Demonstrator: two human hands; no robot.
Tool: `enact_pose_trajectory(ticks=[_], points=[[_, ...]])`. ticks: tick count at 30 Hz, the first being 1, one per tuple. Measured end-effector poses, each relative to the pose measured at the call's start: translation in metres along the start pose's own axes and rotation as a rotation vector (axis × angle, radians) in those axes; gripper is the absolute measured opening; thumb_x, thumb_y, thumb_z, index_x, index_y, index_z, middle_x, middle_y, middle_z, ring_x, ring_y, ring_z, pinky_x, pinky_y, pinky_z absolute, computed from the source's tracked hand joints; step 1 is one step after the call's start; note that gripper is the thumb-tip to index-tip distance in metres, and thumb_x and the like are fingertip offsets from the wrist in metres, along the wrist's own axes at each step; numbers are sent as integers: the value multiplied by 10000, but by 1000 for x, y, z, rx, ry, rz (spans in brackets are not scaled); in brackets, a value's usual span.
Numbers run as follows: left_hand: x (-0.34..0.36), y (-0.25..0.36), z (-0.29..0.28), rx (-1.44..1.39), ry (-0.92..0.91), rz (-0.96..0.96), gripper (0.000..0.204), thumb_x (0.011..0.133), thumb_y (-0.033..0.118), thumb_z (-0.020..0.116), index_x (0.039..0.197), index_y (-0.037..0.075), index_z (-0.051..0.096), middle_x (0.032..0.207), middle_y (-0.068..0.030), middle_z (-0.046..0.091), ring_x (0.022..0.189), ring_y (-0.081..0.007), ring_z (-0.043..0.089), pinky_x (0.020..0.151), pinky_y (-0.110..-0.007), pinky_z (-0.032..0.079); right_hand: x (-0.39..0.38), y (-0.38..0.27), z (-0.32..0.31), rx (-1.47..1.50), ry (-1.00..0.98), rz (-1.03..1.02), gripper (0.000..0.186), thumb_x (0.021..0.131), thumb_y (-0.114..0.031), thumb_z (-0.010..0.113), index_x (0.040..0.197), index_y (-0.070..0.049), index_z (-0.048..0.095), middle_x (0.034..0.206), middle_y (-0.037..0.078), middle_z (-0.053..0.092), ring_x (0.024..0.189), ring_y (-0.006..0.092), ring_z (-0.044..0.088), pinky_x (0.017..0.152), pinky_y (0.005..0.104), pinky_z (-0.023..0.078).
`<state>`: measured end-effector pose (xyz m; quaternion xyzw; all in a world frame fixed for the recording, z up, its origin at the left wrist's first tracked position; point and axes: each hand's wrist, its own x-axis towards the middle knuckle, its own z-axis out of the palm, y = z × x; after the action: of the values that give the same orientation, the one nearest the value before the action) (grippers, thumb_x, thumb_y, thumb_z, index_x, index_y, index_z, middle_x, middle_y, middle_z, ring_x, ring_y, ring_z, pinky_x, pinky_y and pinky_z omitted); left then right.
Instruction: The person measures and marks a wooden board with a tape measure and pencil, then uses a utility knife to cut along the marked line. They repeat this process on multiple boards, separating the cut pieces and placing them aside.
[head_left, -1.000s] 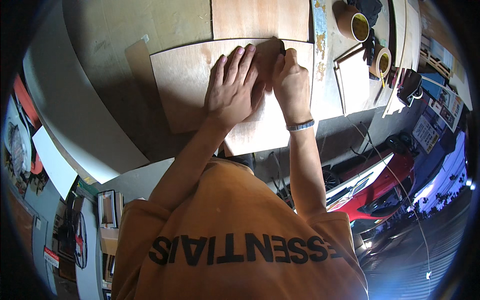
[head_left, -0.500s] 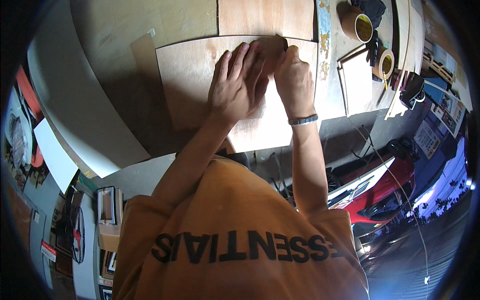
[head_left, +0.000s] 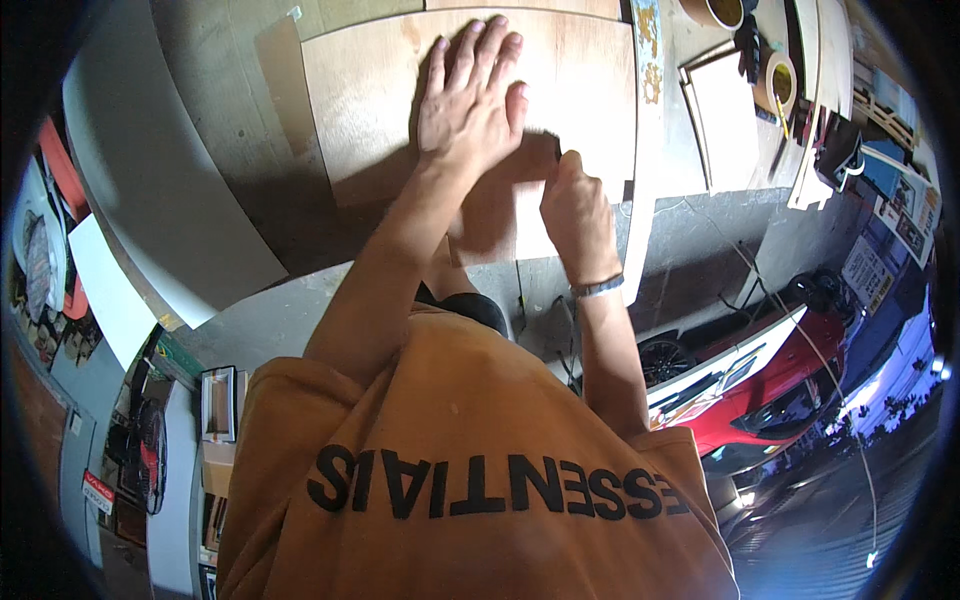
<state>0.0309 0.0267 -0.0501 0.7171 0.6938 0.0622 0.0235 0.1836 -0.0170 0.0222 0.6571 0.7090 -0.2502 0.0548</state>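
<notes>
A pale plywood sheet [head_left: 370, 100] lies on the worktable in front of me. My left hand [head_left: 465, 120] rests flat on it, fingers stretched toward the far edge and thumb out to the side. To its right and nearer to me, my right hand [head_left: 580, 220] is closed around a slim dark tool [head_left: 557, 148]. Only the tool's dark end shows above the fist, so its exact kind cannot be told. Beneath the hands, a narrower pale wood piece [head_left: 490, 235] sticks out past the sheet's near edge, partly in shadow.
Right of the sheet runs a long strip with worn paint [head_left: 648, 60]. Beyond it are tape rolls [head_left: 778, 82], a pencil [head_left: 782, 118] and a white panel in a thin frame [head_left: 725, 120]. A large curved white sheet [head_left: 170, 190] lies left. A red car [head_left: 770, 390] stands at lower right.
My right hand has drawn the dark tool from near the sheet's far edge toward me. The left hand stays on the sheet, its thumb now plainly visible. The whole view has shifted.
</notes>
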Motion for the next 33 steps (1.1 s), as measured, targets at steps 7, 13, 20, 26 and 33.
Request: enact_pose_trajectory(ticks=[7,13,20,26,33], points=[[2,-3,-2,120,-15,51,598,1050,453,376,1556,135,385,1642,-50,305,1505,-225,282,1246,-486,180,-59,5,6,0,-60,116,165,1025,-140,507,934,-3,522,658,257,636,630,457,673,511,511,540],[-1,-1,-7,-35,-38,22,625,1032,467,400,1555,126,386,1637,-61,306,1516,-227,253,1257,-469,131,17,-11,-42,119,252,-65,252,1059,-256,504,935,-41,548,588,230,615,536,362,674,445,438,493],[2,-8,-10,-145,-77,53,567,1024,511,428,1282,60,656,1669,-68,234,1532,-234,210,1259,-475,132,126,-31,-20,115,263,-40,272,1049,-234,467,967,-2,584,713,290,672,683,463,695,570,509,566],[2,-9,-9,-205,-77,53,574,1029,510,414,1284,57,657,1675,-73,218,1537,-237,194,1264,-477,124,127,-32,-20,56,190,20,260,1038,-220,481,961,0,597,749,311,677,729,464,705,607,515,576],[1,-10,-9,-190,-91,50,578,1034,511,383,1316,82,646,1691,-62,175,1547,-224,164,1269,-470,117,128,-35,-20,59,194,39,257,1034,-217,495,949,8,586,747,316,673,727,469,704,595,515,568]])
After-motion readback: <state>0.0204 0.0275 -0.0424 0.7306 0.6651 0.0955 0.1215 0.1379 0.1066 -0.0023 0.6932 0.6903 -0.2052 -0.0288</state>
